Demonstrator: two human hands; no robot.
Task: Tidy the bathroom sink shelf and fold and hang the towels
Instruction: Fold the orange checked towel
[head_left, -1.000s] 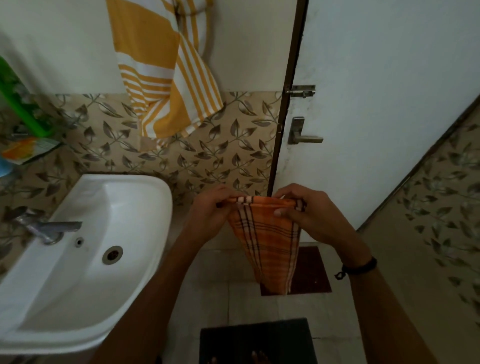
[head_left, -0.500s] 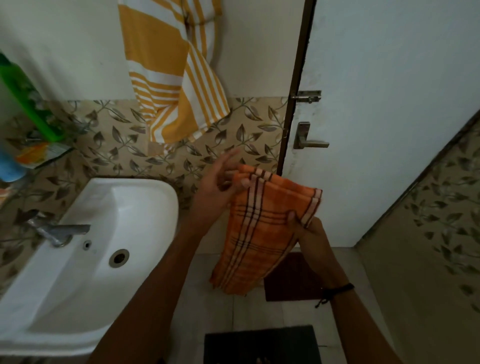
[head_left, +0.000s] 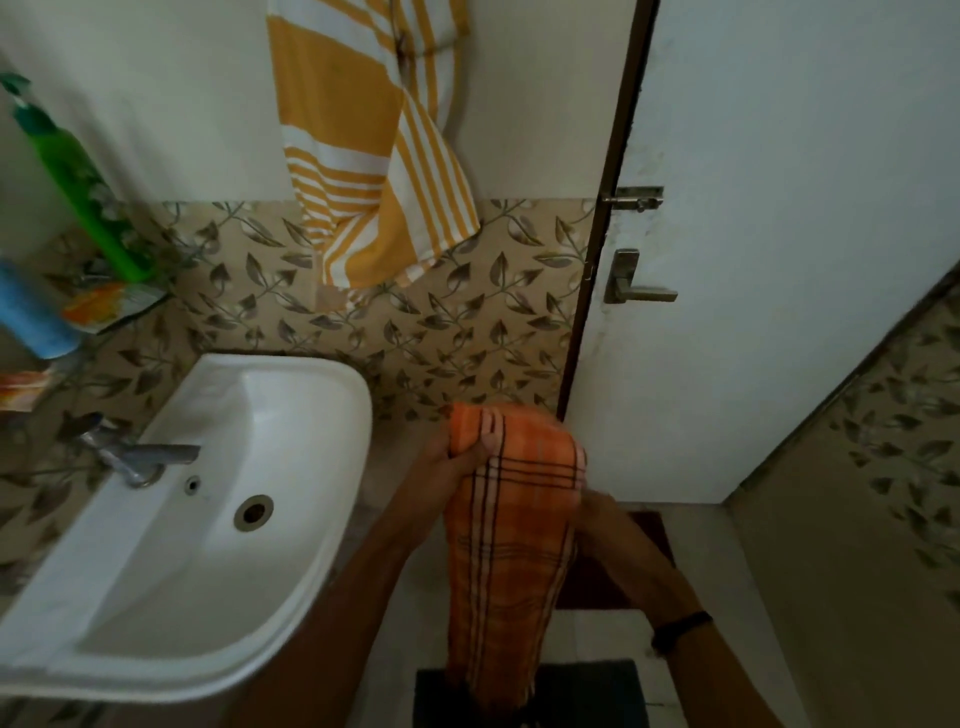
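An orange checked towel, folded into a long strip, hangs down in front of me, right of the white sink. My left hand grips its top left corner, thumb on the cloth. My right hand is mostly hidden behind the towel's right side; its grip cannot be seen. A yellow and white striped towel hangs on the wall above. On the shelf at the left stand a green bottle and a blue bottle, with an orange packet between them.
A steel tap sits at the sink's left. The white door with a metal handle and a bolt stands at the right. A dark red mat and a dark mat lie on the floor.
The towel has been folded narrower and now hangs lower and longer. My left hand moved from flat against it to gripping its top corner. My right hand slid behind the cloth.
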